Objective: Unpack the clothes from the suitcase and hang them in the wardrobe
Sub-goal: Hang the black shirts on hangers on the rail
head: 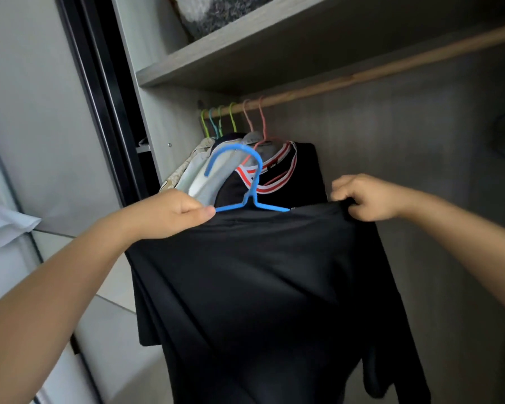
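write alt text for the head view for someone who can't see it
Two hands hold a black garment on a blue hanger before an open wardrobe, left hand at the hanger's shoulder, right hand gripping fabric. Clothes hang from the wooden rail behind.

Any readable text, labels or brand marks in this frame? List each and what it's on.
Neck tag inside the striped collar of the hanging black top: white lettering, too small and blurred to read.
Nothing else carries text: not the blue hanger, the black garment, or the shelf.

Garment (260,287) on hanger (239,182) held before wardrobe, left hand (172,212) at left shoulder, right hand (365,198) at right; hung clothes (274,170) behind, on rail (362,75) under shelf (216,65).
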`<act>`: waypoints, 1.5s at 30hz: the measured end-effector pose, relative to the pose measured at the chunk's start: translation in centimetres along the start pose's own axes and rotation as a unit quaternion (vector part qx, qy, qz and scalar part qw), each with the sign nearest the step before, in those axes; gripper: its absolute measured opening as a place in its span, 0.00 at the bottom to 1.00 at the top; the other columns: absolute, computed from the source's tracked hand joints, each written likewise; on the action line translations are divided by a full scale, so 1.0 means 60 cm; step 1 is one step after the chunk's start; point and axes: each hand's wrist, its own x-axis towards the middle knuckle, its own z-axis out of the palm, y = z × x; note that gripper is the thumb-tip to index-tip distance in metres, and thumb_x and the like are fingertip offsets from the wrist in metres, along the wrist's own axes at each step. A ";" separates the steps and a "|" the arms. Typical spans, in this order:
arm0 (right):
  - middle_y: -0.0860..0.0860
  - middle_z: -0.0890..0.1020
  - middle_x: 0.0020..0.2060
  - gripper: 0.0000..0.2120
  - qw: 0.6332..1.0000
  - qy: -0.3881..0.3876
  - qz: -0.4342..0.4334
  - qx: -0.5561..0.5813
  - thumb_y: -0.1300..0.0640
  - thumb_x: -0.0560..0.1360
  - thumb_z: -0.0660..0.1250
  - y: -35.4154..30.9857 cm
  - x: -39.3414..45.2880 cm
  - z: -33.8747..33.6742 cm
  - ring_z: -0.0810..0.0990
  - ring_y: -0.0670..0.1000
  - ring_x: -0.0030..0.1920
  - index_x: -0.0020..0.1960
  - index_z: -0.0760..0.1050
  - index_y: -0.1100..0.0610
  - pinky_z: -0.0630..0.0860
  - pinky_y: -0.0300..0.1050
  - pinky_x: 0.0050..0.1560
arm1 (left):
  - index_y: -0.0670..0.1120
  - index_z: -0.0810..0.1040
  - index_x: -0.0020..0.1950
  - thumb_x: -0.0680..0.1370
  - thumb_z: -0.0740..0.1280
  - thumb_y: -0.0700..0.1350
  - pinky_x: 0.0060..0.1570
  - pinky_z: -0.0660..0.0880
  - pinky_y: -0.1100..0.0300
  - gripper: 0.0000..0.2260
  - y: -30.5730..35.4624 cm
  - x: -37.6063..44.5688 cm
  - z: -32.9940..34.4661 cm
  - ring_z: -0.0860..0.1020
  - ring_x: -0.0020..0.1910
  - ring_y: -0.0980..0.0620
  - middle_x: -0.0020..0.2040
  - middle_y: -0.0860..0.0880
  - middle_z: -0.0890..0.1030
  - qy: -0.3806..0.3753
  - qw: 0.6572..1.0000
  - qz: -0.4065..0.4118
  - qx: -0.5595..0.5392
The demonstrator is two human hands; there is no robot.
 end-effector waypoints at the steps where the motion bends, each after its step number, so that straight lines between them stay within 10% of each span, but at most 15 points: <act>1: 0.48 0.68 0.32 0.13 1.000 0.025 -0.005 0.007 0.65 0.56 0.54 -0.001 0.005 0.003 0.68 0.42 0.35 0.33 0.75 0.68 0.63 0.32 0.36 | 0.47 0.58 0.25 0.67 0.56 0.68 0.28 0.57 0.66 0.25 -0.001 -0.001 -0.005 0.61 0.23 0.57 0.20 0.55 0.61 0.009 1.000 0.005 -0.018; 7: 0.46 0.75 0.36 0.04 0.976 0.010 0.092 0.199 0.52 0.57 0.61 -0.005 -0.027 -0.022 0.71 0.42 0.35 0.27 0.73 0.49 0.66 0.37 0.37 | 0.44 0.61 0.29 0.76 0.56 0.63 0.32 0.60 0.63 0.26 -0.036 -0.019 -0.022 0.62 0.30 0.54 0.30 0.46 0.62 0.030 0.996 -0.083 0.005; 11: 0.52 0.74 0.33 0.07 0.971 -0.148 0.179 0.058 0.60 0.73 0.66 -0.014 -0.033 -0.015 0.70 0.44 0.32 0.39 0.76 0.63 0.64 0.36 0.33 | 0.45 0.58 0.27 0.79 0.59 0.51 0.28 0.58 0.64 0.23 -0.037 -0.027 -0.032 0.61 0.24 0.57 0.24 0.54 0.59 0.069 0.994 -0.087 0.013; 19: 0.49 0.72 0.29 0.19 0.975 -0.089 0.115 -0.170 0.42 0.74 0.61 -0.019 -0.048 0.011 0.75 0.52 0.39 0.33 0.65 0.53 0.70 0.45 0.42 | 0.31 0.78 0.45 0.79 0.57 0.49 0.38 0.67 0.64 0.21 -0.043 -0.045 -0.035 0.74 0.41 0.47 0.43 0.33 0.79 0.172 0.975 -0.127 -0.067; 22: 0.46 0.79 0.41 0.24 0.995 0.040 -0.009 0.092 0.32 0.69 0.61 -0.027 -0.063 0.018 0.76 0.42 0.44 0.32 0.74 0.52 0.70 0.33 0.46 | 0.35 0.80 0.44 0.80 0.56 0.49 0.38 0.67 0.67 0.20 -0.047 -0.048 -0.026 0.74 0.38 0.48 0.42 0.37 0.80 0.223 0.956 -0.153 -0.115; 25: 0.43 0.81 0.36 0.18 0.892 0.082 -0.026 0.443 0.37 0.59 0.74 -0.042 -0.078 0.013 0.78 0.42 0.38 0.26 0.76 0.50 0.73 0.31 0.42 | 0.44 0.77 0.35 0.80 0.56 0.48 0.33 0.69 0.70 0.18 -0.053 -0.050 -0.020 0.73 0.34 0.54 0.33 0.49 0.77 0.185 0.955 -0.170 -0.156; 28: 0.45 0.76 0.24 0.17 0.835 0.057 -0.005 0.548 0.42 0.54 0.78 -0.049 -0.083 0.010 0.73 0.42 0.25 0.24 0.74 0.51 0.69 0.29 0.29 | 0.45 0.77 0.32 0.80 0.56 0.47 0.33 0.70 0.68 0.19 -0.059 -0.054 -0.015 0.74 0.33 0.53 0.26 0.54 0.78 0.161 0.955 -0.157 -0.191; 34: 0.45 0.69 0.30 0.29 0.982 -0.047 0.053 0.175 0.26 0.61 0.62 -0.034 -0.089 0.004 0.67 0.40 0.32 0.32 0.70 0.54 0.66 0.37 0.34 | 0.53 0.80 0.23 0.80 0.56 0.44 0.26 0.69 0.77 0.27 -0.057 -0.066 -0.008 0.78 0.26 0.61 0.22 0.59 0.78 0.097 0.963 -0.138 -0.208; 37: 0.39 0.71 0.37 0.22 0.989 -0.130 0.062 0.044 0.30 0.60 0.57 -0.046 -0.084 -0.002 0.72 0.36 0.41 0.36 0.72 0.49 0.66 0.27 0.39 | 0.61 0.79 0.21 0.78 0.59 0.51 0.29 0.69 0.78 0.25 -0.052 -0.063 -0.001 0.76 0.26 0.69 0.23 0.61 0.79 0.053 0.971 -0.107 -0.209; 41: 0.33 0.64 0.42 0.13 0.976 -0.196 0.086 -0.029 0.41 0.68 0.65 -0.057 -0.080 0.002 0.67 0.31 0.40 0.35 0.60 0.40 0.62 0.29 0.46 | 0.57 0.81 0.27 0.50 0.57 0.81 0.33 0.70 0.76 0.31 -0.061 -0.064 0.001 0.76 0.29 0.67 0.27 0.60 0.79 0.026 0.980 -0.088 -0.177; 45: 0.36 0.62 0.40 0.08 0.970 -0.211 0.085 -0.088 0.52 0.74 0.65 -0.065 -0.067 -0.005 0.64 0.34 0.39 0.41 0.66 0.47 0.60 0.28 0.40 | 0.51 0.67 0.22 0.68 0.56 0.71 0.31 0.63 0.66 0.26 -0.064 -0.049 0.018 0.65 0.26 0.59 0.22 0.55 0.66 0.003 0.997 -0.049 -0.056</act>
